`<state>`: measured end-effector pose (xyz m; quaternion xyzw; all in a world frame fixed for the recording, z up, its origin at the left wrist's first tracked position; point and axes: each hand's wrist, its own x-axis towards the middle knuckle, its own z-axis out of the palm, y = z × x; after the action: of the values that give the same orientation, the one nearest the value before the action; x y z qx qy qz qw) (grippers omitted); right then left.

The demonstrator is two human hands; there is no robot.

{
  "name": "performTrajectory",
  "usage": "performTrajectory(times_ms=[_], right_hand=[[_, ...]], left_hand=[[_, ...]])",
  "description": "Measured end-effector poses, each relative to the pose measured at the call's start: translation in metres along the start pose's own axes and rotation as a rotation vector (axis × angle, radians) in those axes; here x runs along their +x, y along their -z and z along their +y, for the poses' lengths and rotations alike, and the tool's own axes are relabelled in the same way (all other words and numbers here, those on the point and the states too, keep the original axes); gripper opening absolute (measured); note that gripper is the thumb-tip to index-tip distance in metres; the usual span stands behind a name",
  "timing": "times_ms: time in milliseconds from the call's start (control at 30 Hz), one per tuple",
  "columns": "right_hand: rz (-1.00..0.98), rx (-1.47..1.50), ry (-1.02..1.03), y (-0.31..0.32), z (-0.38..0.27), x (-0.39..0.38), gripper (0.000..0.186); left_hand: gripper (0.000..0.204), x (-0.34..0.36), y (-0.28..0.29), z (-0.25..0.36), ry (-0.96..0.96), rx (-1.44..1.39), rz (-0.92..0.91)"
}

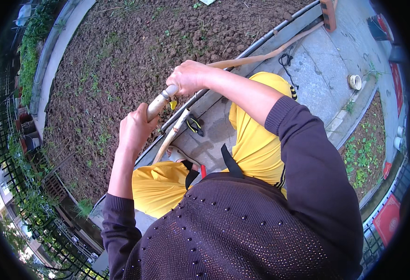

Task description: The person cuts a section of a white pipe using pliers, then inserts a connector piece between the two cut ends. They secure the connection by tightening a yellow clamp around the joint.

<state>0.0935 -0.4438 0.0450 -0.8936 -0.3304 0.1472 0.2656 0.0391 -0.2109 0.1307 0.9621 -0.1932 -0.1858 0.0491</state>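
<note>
Both hands are raised over the edge of the soil bed. My left hand (136,128) is closed round a pale wooden pole (156,107), whose upper end looks greyish and wrapped. At that end my right hand (190,77) is closed in a fist against the pole; what its fingers pinch is hidden. Below the fist hangs a small yellow piece (173,104). A long curved wooden stick (261,58) runs from behind my right hand toward the upper right; whether it joins the pole is hidden. Another peeled stick (171,135) stands slanted between my knees.
A yellow-and-black hand tool (194,125) lies on the paving (326,70), with a black cord (286,60) farther right. A white cup-like roll (354,82) and an orange brick (328,15) are to the right. A raised kerb borders the soil (121,51).
</note>
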Motion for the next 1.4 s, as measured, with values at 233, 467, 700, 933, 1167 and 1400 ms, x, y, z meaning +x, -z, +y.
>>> performTrajectory(times_ms=[233, 467, 700, 933, 1167, 1400], right_hand=[[0.138, -0.030, 0.079, -0.011, 0.004, 0.004, 0.014], [0.207, -0.082, 0.123, -0.015, -0.001, 0.006, 0.015], [0.005, 0.014, -0.008, 0.000, -0.003, 0.007, 0.018], [0.010, 0.097, 0.006, -0.006, -0.001, 0.008, 0.015], [0.165, -0.050, 0.152, -0.019, -0.002, 0.007, 0.018], [0.197, -0.127, 0.155, -0.019, -0.005, 0.008, 0.018]], left_hand=[[0.029, -0.005, 0.003, -0.014, -0.085, -0.130, 0.003], [0.026, 0.007, 0.039, -0.015, 0.363, -0.819, -0.620], [0.022, -0.009, 0.000, -0.011, -0.062, 0.133, 0.125], [0.022, -0.012, -0.010, -0.018, -0.064, 0.047, 0.094], [0.024, 0.004, 0.026, -0.037, 0.388, -1.114, -0.742], [0.017, -0.004, 0.016, -0.046, 0.433, -1.451, -0.839]])
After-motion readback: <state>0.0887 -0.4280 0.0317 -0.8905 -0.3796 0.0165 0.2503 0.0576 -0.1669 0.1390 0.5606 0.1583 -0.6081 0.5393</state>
